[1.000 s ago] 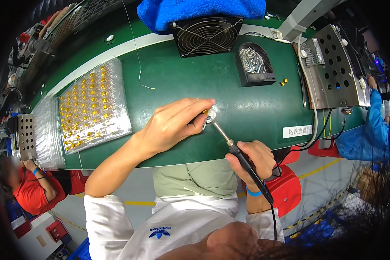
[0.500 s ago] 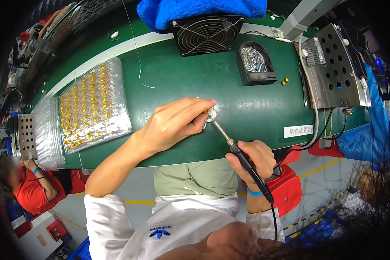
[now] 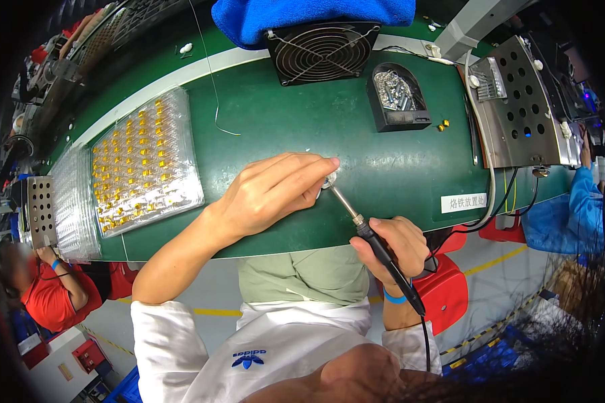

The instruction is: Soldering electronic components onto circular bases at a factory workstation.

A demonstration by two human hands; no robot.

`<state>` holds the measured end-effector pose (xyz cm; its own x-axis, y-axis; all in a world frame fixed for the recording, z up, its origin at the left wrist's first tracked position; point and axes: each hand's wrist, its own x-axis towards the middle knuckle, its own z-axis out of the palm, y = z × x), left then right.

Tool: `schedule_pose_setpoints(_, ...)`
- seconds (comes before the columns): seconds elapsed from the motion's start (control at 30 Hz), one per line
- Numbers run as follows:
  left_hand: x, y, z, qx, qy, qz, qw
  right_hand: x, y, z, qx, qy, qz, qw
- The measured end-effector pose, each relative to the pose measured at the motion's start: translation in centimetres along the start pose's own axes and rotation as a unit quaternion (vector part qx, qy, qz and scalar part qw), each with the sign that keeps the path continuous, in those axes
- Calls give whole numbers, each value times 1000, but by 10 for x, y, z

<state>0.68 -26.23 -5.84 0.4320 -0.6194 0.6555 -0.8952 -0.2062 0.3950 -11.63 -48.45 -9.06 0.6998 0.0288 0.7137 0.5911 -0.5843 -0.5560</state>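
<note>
A soldering iron with a black handle lies in my right hand, thumb and fingers closed around it. Its metal shaft slants up and left, and the tip ends right at the fingertips of my left hand. Those fingers are pinched together low over the green table, around a small piece that they mostly cover. A small whitish, shiny bit shows beside the iron's tip. Left of my hands lies a clear plastic tray with rows of small yellow parts.
A black fan stands at the back under a blue towel. Right of it is a black bin of small metal pieces, with loose yellow parts nearby. A perforated metal box and cables stand right. A thin wire hangs behind.
My left fingers have shifted slightly, covering the yellow piece that showed at their tips. The iron stays almost still. At the far right, another person's blue sleeve and hand have come into view.
</note>
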Motion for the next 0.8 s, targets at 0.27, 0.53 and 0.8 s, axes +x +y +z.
schedule_pose_setpoints(0.27, -2, -1, -2, 2, -13, 10, 1000, -1, 2, 0, 0, 2, -7, 1000)
schedule_pose_setpoints(0.53, -1, 1, -2, 6, -20, 7, 1000, -2, 2, 0, 8, 10, -6, 1000)
schedule_pose_setpoints(0.8, -1, 2, -1, 19, -14, 12, 1000, -1, 2, 0, 3, 4, -6, 1000)
